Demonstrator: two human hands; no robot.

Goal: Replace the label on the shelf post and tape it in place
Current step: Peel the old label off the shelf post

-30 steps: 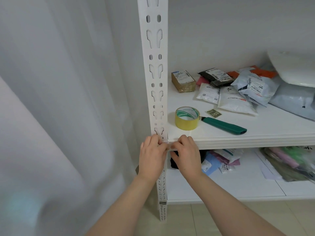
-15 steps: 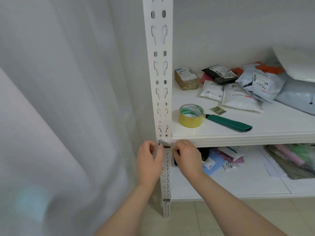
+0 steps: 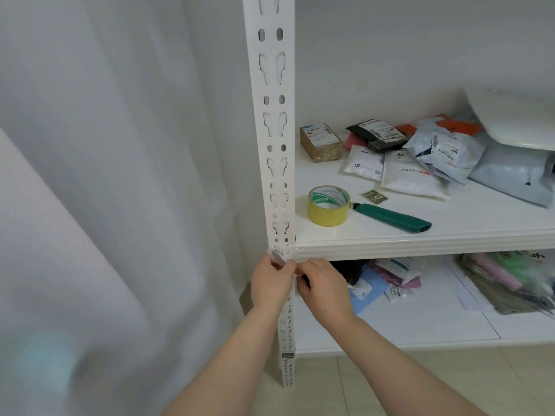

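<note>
You're peeling the old label [image 3: 277, 256] off the shelf post [image 3: 274, 163]: left hand [image 3: 268, 285] pinches it, right hand [image 3: 324, 285] curls its fingers alongside, grip unclear. Next, pull it free.

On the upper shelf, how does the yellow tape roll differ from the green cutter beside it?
The tape roll is a squat yellow ring with a white-and-green core; the cutter is a long, slim green bar. The tape roll lies flat, hole upward; the cutter lies lengthwise, its dark tip towards the roll. Both rest untouched on the upper shelf, side by side.
</note>
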